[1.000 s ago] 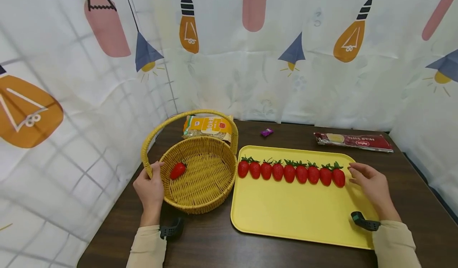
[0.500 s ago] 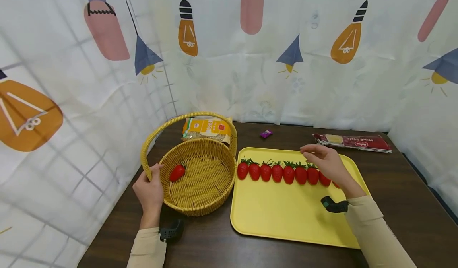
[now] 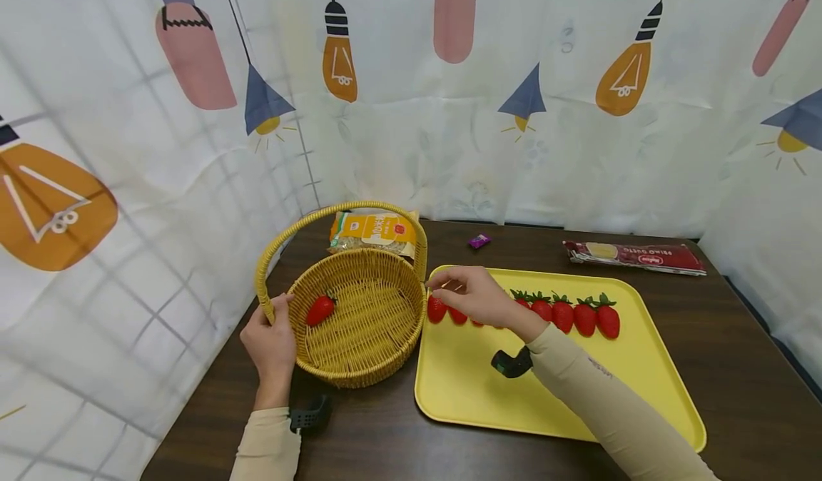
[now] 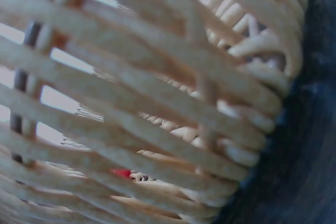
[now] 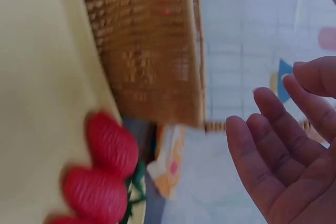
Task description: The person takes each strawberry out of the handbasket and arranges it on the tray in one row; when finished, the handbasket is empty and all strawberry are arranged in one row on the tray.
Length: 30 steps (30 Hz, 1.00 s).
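My left hand (image 3: 270, 342) grips the yellow wicker basket (image 3: 411, 352) at the left foot of its arched handle (image 3: 340, 208). One strawberry (image 3: 320, 310) lies inside, on the left of the basket floor. Close up in the left wrist view is the basket's woven wall (image 4: 131, 98), with a bit of red behind it. My right hand (image 3: 478, 295) hovers over the left end of a row of strawberries (image 3: 562, 315), close to the basket's right rim. Its fingers are loosely bent and hold nothing, as the right wrist view shows. The hand hides part of the row.
The strawberries lie side by side along the far part of a yellow tray (image 3: 475, 395). Behind the basket is an orange and clear food bag (image 3: 375, 231). A small purple packet (image 3: 479, 241) and a long red packet (image 3: 636, 256) lie at the back of the dark table (image 3: 372, 438).
My right hand has swept left above the strawberry row, from its right end to beside the basket. The left hand has kept its grip on the handle; the strawberries have not moved.
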Tool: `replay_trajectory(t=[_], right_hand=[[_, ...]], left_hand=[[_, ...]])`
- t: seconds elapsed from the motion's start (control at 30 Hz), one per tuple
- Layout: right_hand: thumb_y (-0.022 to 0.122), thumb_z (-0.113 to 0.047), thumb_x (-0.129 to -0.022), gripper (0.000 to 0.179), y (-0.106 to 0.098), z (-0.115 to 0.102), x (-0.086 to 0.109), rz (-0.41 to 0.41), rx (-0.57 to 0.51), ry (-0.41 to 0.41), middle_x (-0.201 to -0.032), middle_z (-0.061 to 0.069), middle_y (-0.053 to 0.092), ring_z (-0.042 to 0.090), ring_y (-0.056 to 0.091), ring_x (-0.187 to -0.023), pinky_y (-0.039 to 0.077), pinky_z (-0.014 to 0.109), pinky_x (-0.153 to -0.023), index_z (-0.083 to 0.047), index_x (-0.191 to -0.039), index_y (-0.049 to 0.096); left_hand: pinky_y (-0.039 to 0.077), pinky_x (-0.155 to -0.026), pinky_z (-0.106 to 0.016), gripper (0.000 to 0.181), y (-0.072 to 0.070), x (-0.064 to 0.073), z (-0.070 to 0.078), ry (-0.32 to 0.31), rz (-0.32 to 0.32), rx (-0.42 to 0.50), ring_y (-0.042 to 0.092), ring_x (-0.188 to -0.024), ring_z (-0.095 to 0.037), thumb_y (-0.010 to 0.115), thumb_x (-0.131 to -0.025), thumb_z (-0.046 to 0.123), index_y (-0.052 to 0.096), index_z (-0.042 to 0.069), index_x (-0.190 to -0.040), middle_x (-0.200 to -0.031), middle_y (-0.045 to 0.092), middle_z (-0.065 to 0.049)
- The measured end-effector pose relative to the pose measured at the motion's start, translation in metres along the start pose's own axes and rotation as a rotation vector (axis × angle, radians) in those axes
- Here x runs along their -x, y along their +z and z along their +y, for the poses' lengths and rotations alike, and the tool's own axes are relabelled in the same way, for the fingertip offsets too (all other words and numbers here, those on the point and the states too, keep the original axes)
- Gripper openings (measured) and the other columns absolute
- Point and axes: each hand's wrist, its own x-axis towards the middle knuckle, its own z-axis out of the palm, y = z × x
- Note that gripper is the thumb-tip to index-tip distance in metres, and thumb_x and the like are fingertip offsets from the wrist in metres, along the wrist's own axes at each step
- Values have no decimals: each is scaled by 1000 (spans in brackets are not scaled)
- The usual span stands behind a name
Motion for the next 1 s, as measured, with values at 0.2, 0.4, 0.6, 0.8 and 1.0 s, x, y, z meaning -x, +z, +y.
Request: replay_trajectory(t=[0.2, 0.4, 0.6, 0.8, 1.0], right_hand=[[61, -19, -97, 19, 31, -17, -26, -83, -20, -59, -112, 7, 69, 20, 67, -92, 53, 29, -78, -13, -114, 70], [63, -20, -97, 19, 61, -28, -50, -159, 31, -94, -108, -3, 70, 12, 65, -94, 51, 24, -80, -16, -113, 70], [62, -23, -97, 24, 70, -40, -75, -323, 115, -93, -114, -3, 69, 10, 64, -102, 49, 21, -86, -16, -120, 68], [62, -26, -97, 30, 80, -48, -99, -425, 155, -85, -113, -3, 69, 6, 62, -103, 48, 21, -87, -13, -124, 67], [62, -30, -97, 31, 94, -48, -123, -430, 211, -47, -107, -8, 70, 2, 62, -94, 48, 21, -81, -13, -123, 68]], left_hand=[[34, -52, -16, 34, 4, 0, 1, 17, 6, -11, 56, -77, 11, 57, -99, 31, 78, 4, -94, -100, 75, -8], [37, -55, -16, 34, 3, 0, 1, 5, -1, 15, 58, -83, 11, 57, -99, 31, 78, 4, -95, -101, 75, -8], [40, -56, -14, 36, 1, 0, -1, -4, -15, 19, 59, -86, 12, 55, -100, 32, 78, 4, -96, -103, 74, -8], [36, -51, -16, 36, 0, -1, -1, 0, -11, 19, 59, -85, 13, 56, -100, 32, 78, 4, -94, -102, 74, -9], [35, -51, -15, 37, 0, 0, -1, -6, -12, 17, 59, -82, 12, 55, -100, 33, 78, 5, -94, -102, 74, -9]])
